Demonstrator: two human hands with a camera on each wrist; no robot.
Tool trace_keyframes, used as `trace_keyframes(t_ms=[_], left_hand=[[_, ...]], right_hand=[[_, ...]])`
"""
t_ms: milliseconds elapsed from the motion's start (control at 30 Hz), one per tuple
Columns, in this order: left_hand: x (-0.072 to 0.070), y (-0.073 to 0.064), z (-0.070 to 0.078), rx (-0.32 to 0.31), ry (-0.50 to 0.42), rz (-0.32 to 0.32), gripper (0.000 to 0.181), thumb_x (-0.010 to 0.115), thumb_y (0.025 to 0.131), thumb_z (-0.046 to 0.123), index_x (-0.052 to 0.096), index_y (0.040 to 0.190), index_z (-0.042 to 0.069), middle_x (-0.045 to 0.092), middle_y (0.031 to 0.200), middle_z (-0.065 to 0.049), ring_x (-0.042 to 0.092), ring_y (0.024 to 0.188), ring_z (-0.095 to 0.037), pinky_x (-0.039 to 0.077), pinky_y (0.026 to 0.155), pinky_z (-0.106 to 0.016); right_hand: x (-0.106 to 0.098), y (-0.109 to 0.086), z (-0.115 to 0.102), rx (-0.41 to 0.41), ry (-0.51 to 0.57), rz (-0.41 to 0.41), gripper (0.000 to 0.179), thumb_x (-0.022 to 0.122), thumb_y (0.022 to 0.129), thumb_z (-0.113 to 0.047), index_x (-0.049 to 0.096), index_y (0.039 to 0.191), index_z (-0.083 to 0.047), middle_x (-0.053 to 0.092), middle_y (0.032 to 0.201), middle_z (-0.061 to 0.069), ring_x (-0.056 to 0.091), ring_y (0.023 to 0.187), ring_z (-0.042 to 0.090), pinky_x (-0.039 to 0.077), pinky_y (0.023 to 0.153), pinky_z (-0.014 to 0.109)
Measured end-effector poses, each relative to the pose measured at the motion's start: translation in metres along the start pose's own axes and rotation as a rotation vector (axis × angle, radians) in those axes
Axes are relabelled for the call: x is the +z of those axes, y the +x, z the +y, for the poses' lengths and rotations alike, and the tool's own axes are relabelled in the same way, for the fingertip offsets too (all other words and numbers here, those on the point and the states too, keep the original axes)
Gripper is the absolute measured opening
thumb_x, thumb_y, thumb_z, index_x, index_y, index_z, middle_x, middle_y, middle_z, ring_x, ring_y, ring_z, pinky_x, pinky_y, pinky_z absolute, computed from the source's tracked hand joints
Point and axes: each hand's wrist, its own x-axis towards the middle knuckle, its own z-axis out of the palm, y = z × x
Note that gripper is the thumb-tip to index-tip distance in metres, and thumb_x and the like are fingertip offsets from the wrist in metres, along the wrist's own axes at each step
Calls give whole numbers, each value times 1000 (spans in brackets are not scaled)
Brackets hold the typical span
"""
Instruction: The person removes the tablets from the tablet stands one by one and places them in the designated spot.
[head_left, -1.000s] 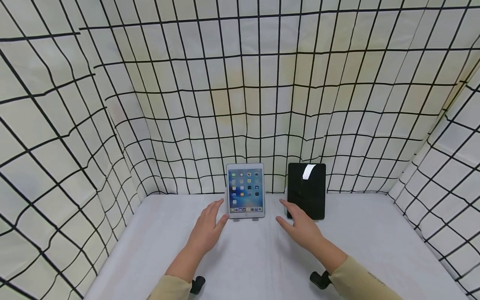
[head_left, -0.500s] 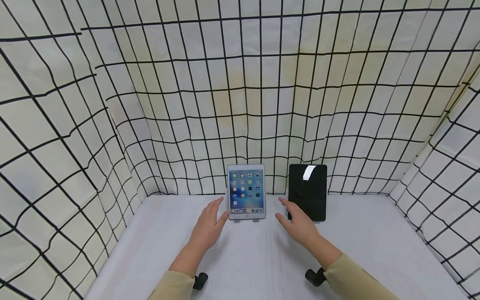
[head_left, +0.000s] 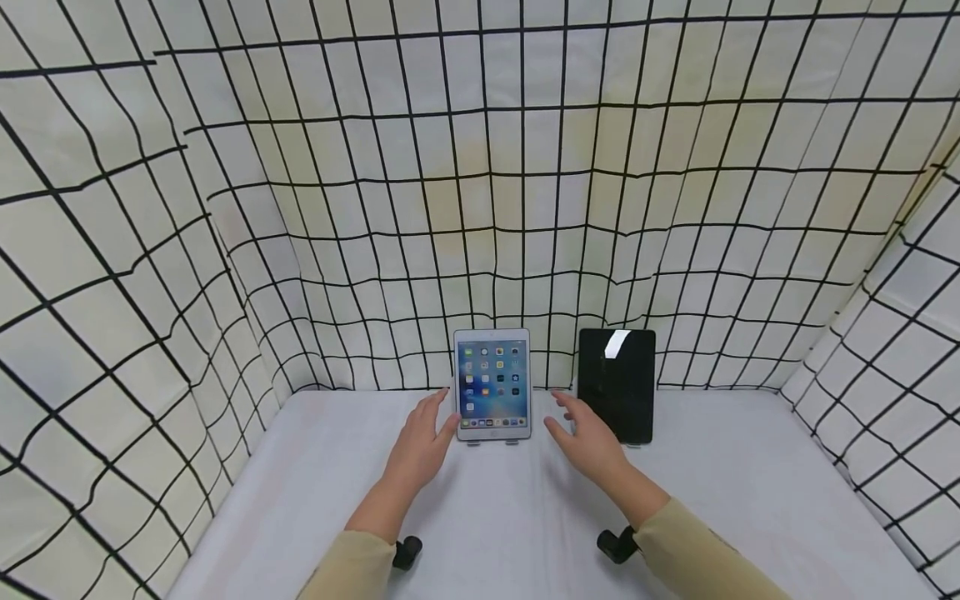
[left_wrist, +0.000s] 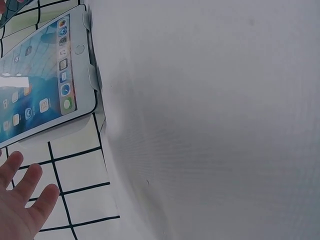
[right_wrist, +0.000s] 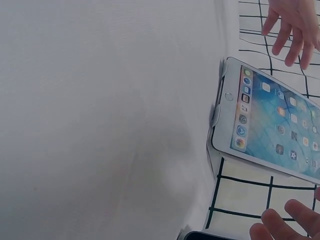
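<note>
A white tablet (head_left: 492, 385) with a lit screen of app icons leans upright on a small stand at the back of the table. To its right stands a second tablet (head_left: 622, 379), black and with a dark screen. My left hand (head_left: 420, 442) hovers beside the lit tablet's left edge, fingers extended and holding nothing. My right hand (head_left: 588, 437) is between the two tablets, its fingers spread and overlapping the dark one's lower left corner in the head view. The right wrist view catches both hands on either side of the lit tablet (right_wrist: 277, 117).
White cloth covers the table (head_left: 495, 517). A white wall (head_left: 525, 200) with a black grid rises behind and along both sides. Black camera mounts (head_left: 617, 546) sit at both wrists.
My right hand has shifted slightly left, toward the lit tablet. The left hand has edged a little forward and right. Both tablets stay in place.
</note>
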Motion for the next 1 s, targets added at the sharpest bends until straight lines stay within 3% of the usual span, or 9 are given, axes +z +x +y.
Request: trace_keyframes(t_ms=[667,1000], left_hand=[[3,24,-6,-27,-19,0,61,43,105,45,30,155,14,37,154,-13,32,143,-35,29,113,-55],[6,37,-11,-66,-39,1,61,45,104,42,29,156,14,38,154,-12,33,142,-34,30,113,-54]], right_hand=[[10,26,-2,10,35,8,58,57,99,-45,43,150,-23,55,141,6,57,122,26,50,95,51],[15,41,-10,31,97,28,53,59,99,-36,46,149,-24,57,137,7,57,120,26,50,94,49]])
